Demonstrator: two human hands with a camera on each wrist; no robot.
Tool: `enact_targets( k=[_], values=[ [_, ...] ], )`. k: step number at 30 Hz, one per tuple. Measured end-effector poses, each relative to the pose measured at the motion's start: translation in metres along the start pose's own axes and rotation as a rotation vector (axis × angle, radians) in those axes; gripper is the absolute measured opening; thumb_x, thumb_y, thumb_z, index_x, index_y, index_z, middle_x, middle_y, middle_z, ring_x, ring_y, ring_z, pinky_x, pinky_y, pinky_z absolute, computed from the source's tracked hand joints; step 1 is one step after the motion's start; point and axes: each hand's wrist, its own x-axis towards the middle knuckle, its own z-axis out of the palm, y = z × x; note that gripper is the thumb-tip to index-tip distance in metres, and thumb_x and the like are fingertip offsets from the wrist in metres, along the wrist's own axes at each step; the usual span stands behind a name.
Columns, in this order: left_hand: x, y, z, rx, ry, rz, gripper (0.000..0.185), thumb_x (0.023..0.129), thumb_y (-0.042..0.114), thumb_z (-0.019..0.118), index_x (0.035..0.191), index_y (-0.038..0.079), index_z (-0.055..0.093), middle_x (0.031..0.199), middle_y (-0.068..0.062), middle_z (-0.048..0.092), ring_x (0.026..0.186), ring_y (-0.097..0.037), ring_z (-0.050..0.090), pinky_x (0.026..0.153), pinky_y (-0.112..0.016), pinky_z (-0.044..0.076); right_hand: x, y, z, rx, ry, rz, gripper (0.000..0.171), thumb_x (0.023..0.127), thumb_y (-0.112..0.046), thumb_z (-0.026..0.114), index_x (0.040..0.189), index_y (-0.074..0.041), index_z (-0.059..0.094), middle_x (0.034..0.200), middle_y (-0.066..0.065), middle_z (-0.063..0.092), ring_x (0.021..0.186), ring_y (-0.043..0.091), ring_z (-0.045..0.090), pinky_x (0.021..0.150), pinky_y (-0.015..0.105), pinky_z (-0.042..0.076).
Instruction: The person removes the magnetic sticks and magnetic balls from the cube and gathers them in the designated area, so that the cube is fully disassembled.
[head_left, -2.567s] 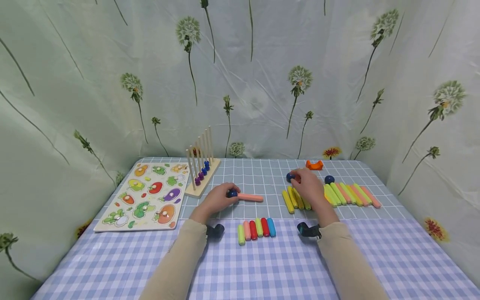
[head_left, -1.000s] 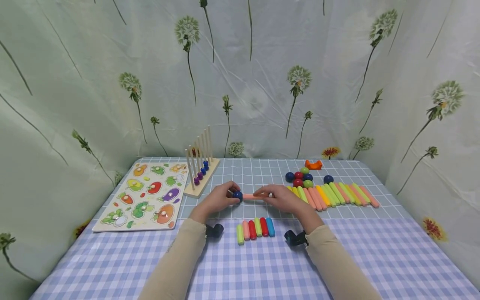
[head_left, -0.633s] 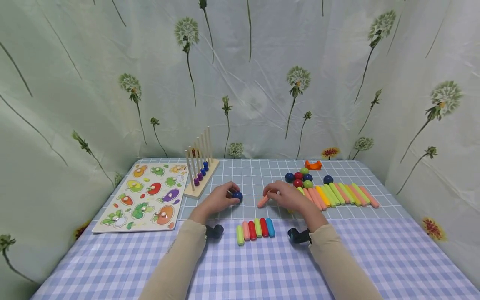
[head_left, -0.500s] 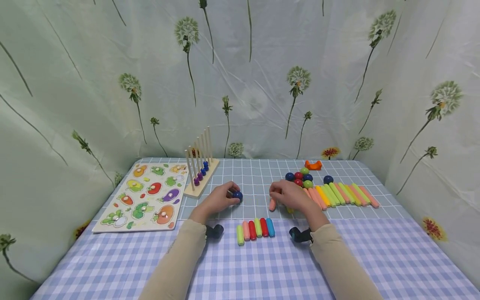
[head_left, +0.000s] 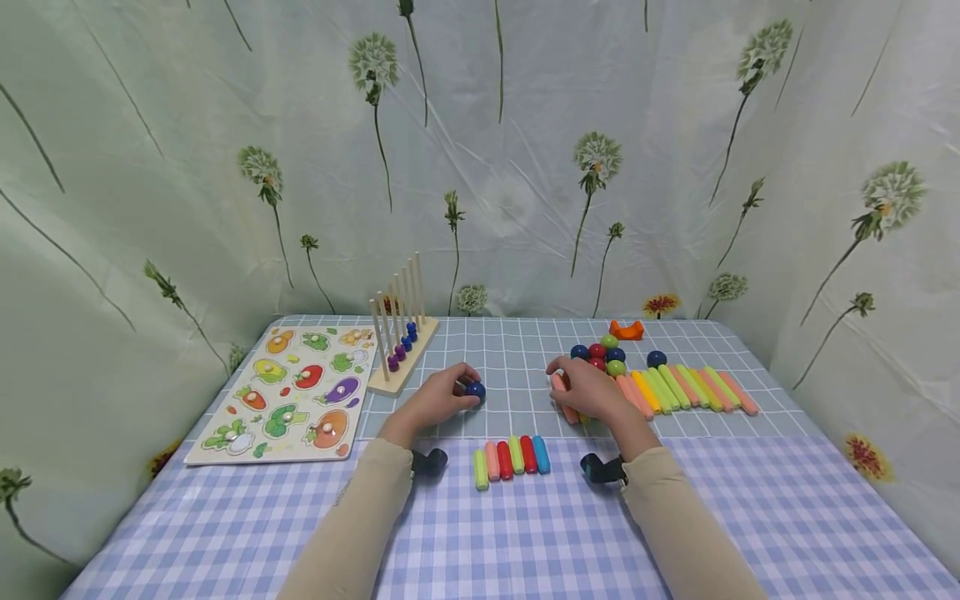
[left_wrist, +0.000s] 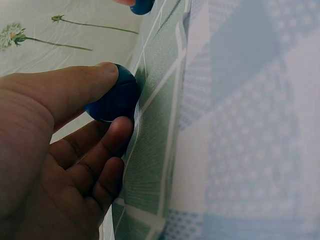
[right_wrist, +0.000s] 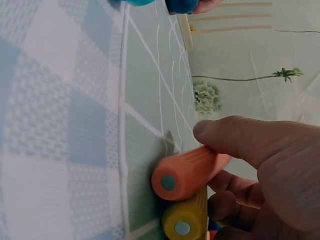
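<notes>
Sleeves of beige cloth reach forward over the blue-and-white checked tablecloth [head_left: 525,533]. Just past the cuffs lies a short row of five stubby rounded sticks [head_left: 510,457], green, pink, red, green and blue, side by side between the two wrists. Beyond it, the left hand [head_left: 438,398] curls thumb and fingers around a dark blue ball [head_left: 474,389] that sits on the grey grid cloth; the left wrist view shows the thumb on top and a fingertip under it. The right hand [head_left: 592,392] pinches a salmon-orange round stick [head_left: 561,393], thumb over it, and presses it against a yellow stick [right_wrist: 186,224] at the left end of the long row of coloured sticks [head_left: 690,387]. Behind that row sits a cluster of coloured balls [head_left: 603,353], then a small orange block [head_left: 628,330]. Far left stand a wooden peg rack with beads [head_left: 401,333] and a vegetable puzzle board [head_left: 288,392].
</notes>
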Motion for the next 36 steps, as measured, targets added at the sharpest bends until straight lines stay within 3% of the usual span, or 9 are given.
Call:
enact_targets(
  k=[11, 17, 20, 25, 29, 33, 36],
  values=[
    [0.0, 0.0, 0.004, -0.01, -0.007, 0.0, 0.031, 0.093, 0.02, 0.071, 0.122, 0.017, 0.061, 0.119, -0.007, 0.066, 0.107, -0.021, 0.063, 0.1, -0.043, 0.052, -0.003, 0.013, 0.002, -0.061, 0.017, -0.002, 0.027, 0.088, -0.027, 0.074, 0.113, -0.019, 0.07, 0.107, 0.008, 0.053, 0.094, 0.023, 0.053, 0.079, 0.033, 0.051],
    [-0.001, 0.0, 0.005, 0.053, 0.031, 0.029, 0.031, 0.091, 0.018, 0.073, 0.121, 0.013, 0.064, 0.115, -0.008, 0.06, 0.097, -0.019, 0.058, 0.09, -0.039, 0.052, -0.011, 0.012, 0.004, -0.115, 0.021, -0.05, 0.029, 0.091, -0.029, 0.071, 0.118, -0.019, 0.069, 0.107, 0.008, 0.053, 0.09, 0.021, 0.053, 0.074, 0.03, 0.05],
    [0.002, 0.002, 0.004, 0.074, 0.042, 0.018, 0.031, 0.091, 0.019, 0.073, 0.121, 0.014, 0.066, 0.113, -0.008, 0.059, 0.096, -0.019, 0.057, 0.09, -0.038, 0.052, -0.018, 0.012, 0.005, -0.186, 0.055, -0.094, 0.03, 0.092, -0.032, 0.07, 0.12, -0.022, 0.07, 0.112, 0.008, 0.056, 0.096, 0.022, 0.054, 0.08, 0.035, 0.053],
    [0.013, 0.011, 0.0, 0.108, -0.009, -0.005, 0.029, 0.093, 0.02, 0.072, 0.121, 0.014, 0.068, 0.113, -0.007, 0.063, 0.102, -0.02, 0.06, 0.097, -0.041, 0.052, -0.033, 0.018, 0.007, -0.29, 0.117, -0.173, 0.027, 0.091, -0.032, 0.071, 0.117, -0.026, 0.072, 0.123, 0.008, 0.06, 0.114, 0.027, 0.054, 0.096, 0.046, 0.052],
    [0.025, 0.023, -0.002, 0.168, -0.053, -0.002, 0.027, 0.092, 0.017, 0.071, 0.119, 0.011, 0.068, 0.112, -0.01, 0.067, 0.101, -0.021, 0.061, 0.097, -0.04, 0.052, -0.04, 0.02, 0.011, -0.325, 0.13, -0.213, 0.034, 0.088, -0.032, 0.075, 0.121, -0.025, 0.071, 0.126, 0.008, 0.06, 0.117, 0.028, 0.053, 0.099, 0.047, 0.05],
    [0.041, 0.035, 0.006, 0.199, -0.077, 0.004, 0.027, 0.093, 0.017, 0.071, 0.118, 0.009, 0.066, 0.111, -0.011, 0.068, 0.097, -0.019, 0.061, 0.091, -0.034, 0.053, -0.045, 0.022, 0.015, -0.327, 0.136, -0.23, 0.042, 0.086, -0.032, 0.077, 0.127, -0.024, 0.068, 0.129, 0.009, 0.058, 0.12, 0.029, 0.052, 0.099, 0.048, 0.05],
    [0.054, 0.045, 0.015, 0.129, -0.067, -0.032, 0.027, 0.092, 0.016, 0.071, 0.117, 0.007, 0.065, 0.111, -0.012, 0.068, 0.088, -0.016, 0.063, 0.08, -0.029, 0.056, -0.047, 0.023, 0.017, -0.346, 0.142, -0.243, 0.046, 0.087, -0.032, 0.076, 0.131, -0.024, 0.065, 0.133, 0.01, 0.057, 0.122, 0.03, 0.051, 0.1, 0.049, 0.05]
  ],
)
